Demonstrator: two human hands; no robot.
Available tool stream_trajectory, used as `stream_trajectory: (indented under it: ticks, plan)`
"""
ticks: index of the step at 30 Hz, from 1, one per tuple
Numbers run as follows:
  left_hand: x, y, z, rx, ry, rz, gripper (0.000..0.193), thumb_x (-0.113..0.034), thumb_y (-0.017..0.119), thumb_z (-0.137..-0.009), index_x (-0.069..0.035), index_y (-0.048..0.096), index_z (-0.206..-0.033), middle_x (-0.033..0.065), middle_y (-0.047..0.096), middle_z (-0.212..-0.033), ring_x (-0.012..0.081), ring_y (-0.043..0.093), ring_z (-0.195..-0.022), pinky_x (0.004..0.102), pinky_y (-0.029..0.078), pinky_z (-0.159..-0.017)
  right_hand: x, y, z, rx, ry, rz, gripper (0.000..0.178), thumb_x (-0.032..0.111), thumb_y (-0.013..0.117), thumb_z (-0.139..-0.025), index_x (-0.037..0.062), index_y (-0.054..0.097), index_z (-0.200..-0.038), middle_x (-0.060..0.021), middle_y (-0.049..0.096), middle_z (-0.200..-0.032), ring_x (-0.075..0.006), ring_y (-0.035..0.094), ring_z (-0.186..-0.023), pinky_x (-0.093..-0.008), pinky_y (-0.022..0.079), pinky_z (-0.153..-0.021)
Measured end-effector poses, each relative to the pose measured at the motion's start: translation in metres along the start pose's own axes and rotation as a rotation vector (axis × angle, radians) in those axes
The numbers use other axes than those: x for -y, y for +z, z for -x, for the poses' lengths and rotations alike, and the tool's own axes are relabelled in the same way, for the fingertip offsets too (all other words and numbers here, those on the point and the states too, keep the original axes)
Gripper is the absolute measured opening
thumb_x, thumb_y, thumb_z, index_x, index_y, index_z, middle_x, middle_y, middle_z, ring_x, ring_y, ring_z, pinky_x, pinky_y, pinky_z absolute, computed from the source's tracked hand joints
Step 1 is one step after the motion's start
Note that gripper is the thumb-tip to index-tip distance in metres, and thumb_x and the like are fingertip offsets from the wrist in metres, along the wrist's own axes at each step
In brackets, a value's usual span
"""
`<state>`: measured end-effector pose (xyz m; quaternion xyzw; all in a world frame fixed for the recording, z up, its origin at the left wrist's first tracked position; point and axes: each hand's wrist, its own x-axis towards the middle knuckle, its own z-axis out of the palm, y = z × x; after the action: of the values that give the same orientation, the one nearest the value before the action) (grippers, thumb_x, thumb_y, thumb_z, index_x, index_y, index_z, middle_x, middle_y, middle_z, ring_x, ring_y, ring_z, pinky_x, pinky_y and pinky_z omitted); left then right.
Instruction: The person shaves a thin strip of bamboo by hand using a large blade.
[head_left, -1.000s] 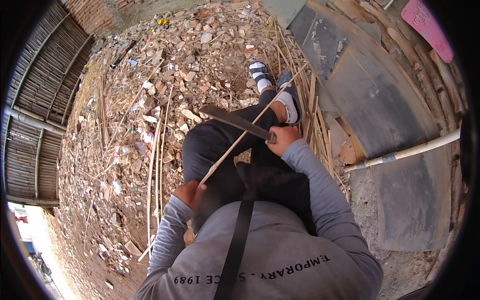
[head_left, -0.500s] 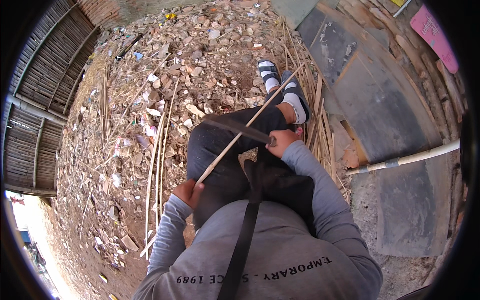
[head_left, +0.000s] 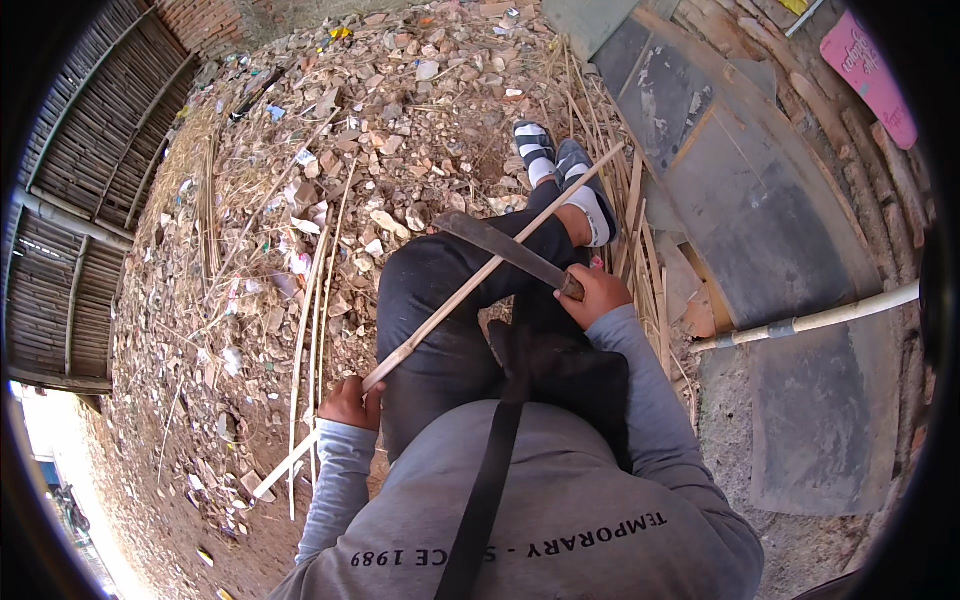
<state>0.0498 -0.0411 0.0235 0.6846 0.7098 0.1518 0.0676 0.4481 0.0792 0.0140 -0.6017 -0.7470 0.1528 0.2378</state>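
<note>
A long pale bamboo strip (head_left: 452, 302) slants across my lap, its far end above my sandalled feet and its near end beyond my left wrist. Fingers and thumb of my left hand (head_left: 350, 403) are wrapped round it near my left thigh. My right hand (head_left: 598, 293) grips the short handle of a machete (head_left: 508, 247) over my right thigh. Its dark, broad blade points up and left, crossing the strip at about mid-length. Whether the edge touches the strip I cannot tell.
More bamboo strips (head_left: 318, 310) lie on the rubble to my left, and others (head_left: 637, 225) beside my feet. Dark flat boards (head_left: 740, 200) lie to the right, with a pale pole (head_left: 810, 320) across them. A slatted bamboo wall (head_left: 75, 150) stands far left.
My left hand has moved down and left, nearer my hip, and the strip has shifted a little. My right hand and the machete have moved right, and the blade is less blurred.
</note>
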Motion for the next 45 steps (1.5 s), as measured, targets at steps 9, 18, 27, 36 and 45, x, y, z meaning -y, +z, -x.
stream_trajectory:
  ticks: [9, 18, 27, 36, 45]
  plan:
    - [-0.013, 0.025, -0.026, 0.055, 0.051, 0.243, 0.034, -0.036, 0.059, -0.088, -0.003, 0.054, -0.084, 0.0215, 0.059, -0.065, 0.0428, 0.060, -0.061, 0.0480, 0.045, -0.054, 0.018, 0.009, -0.007, 0.049, 0.121, 0.030, 0.027, 0.030, 0.069, -0.077, 0.0089, 0.056, -0.088, -0.0160, 0.063, -0.077, -0.0379, 0.062, -0.075, -0.0463, 0.048, -0.063]
    - [-0.001, 0.028, -0.035, 0.115, 0.085, 0.243, 0.040, -0.039, 0.057, -0.089, -0.003, 0.050, -0.073, 0.0218, 0.055, -0.059, 0.0422, 0.057, -0.057, 0.0477, 0.043, -0.052, 0.005, 0.003, -0.026, -0.015, 0.140, 0.056, 0.023, 0.026, 0.067, -0.074, 0.0050, 0.059, -0.079, -0.0176, 0.062, -0.070, -0.0379, 0.062, -0.073, -0.0464, 0.048, -0.064]
    - [0.008, 0.021, -0.019, 0.177, 0.060, 0.314, 0.040, -0.038, 0.057, -0.090, -0.004, 0.053, -0.069, 0.0187, 0.053, -0.055, 0.0391, 0.056, -0.052, 0.0443, 0.043, -0.048, -0.001, 0.007, -0.026, 0.191, 0.067, -0.113, 0.023, 0.028, 0.070, -0.073, 0.0073, 0.062, -0.081, -0.0157, 0.061, -0.069, -0.0377, 0.061, -0.071, -0.0443, 0.049, -0.064]
    - [0.012, 0.016, -0.029, 0.269, 0.002, 0.285, 0.041, -0.041, 0.053, -0.091, -0.004, 0.055, -0.073, 0.0211, 0.055, -0.059, 0.0404, 0.058, -0.058, 0.0454, 0.045, -0.053, 0.010, 0.009, -0.036, 0.294, 0.082, 0.029, 0.026, 0.033, 0.068, -0.073, 0.0108, 0.065, -0.086, -0.0145, 0.067, -0.085, -0.0355, 0.063, -0.085, -0.0441, 0.050, -0.076]
    - [0.014, 0.019, -0.027, 0.223, 0.040, 0.256, 0.042, -0.042, 0.053, -0.091, -0.005, 0.053, -0.071, 0.0211, 0.055, -0.059, 0.0425, 0.058, -0.059, 0.0469, 0.044, -0.052, 0.021, 0.011, -0.036, 0.288, 0.124, 0.004, 0.025, 0.032, 0.066, -0.073, 0.0107, 0.065, -0.086, -0.0155, 0.067, -0.086, -0.0360, 0.063, -0.088, -0.0433, 0.050, -0.079]
